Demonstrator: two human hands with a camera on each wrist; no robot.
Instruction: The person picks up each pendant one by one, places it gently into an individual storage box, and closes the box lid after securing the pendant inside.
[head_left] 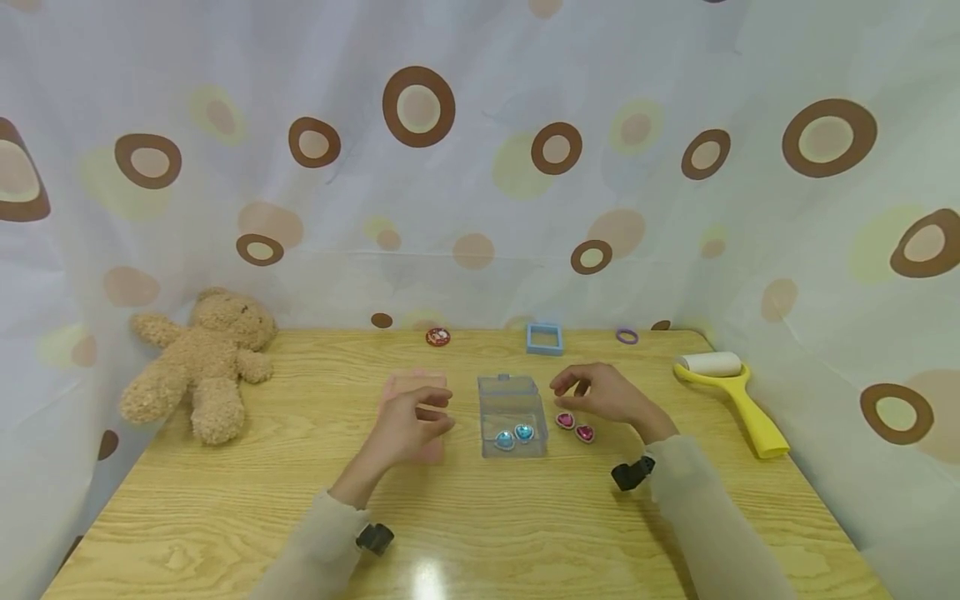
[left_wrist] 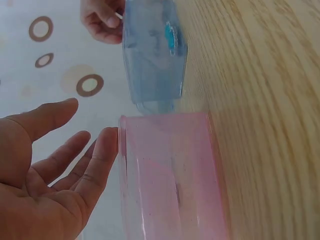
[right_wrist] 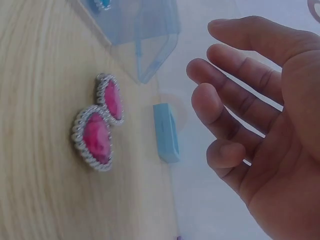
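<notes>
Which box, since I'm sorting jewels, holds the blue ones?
The blue box, beside the pink box: two blue jewels lie inside; the pink one shows none.

Tan teddy bear (head_left: 204, 364), red disc (head_left: 438, 337), blue frame (head_left: 543, 350), purple ring (head_left: 618, 335), yellow-handled roller (head_left: 737, 388)

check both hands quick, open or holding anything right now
Left hand: open, holding nothing, by the pink plastic box.
Right hand: open, holding nothing, near the two pink gems.

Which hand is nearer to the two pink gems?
Right. The right hand is close to the pink gems, without touching; the left hand is across the blue box, by the pink box.
</notes>
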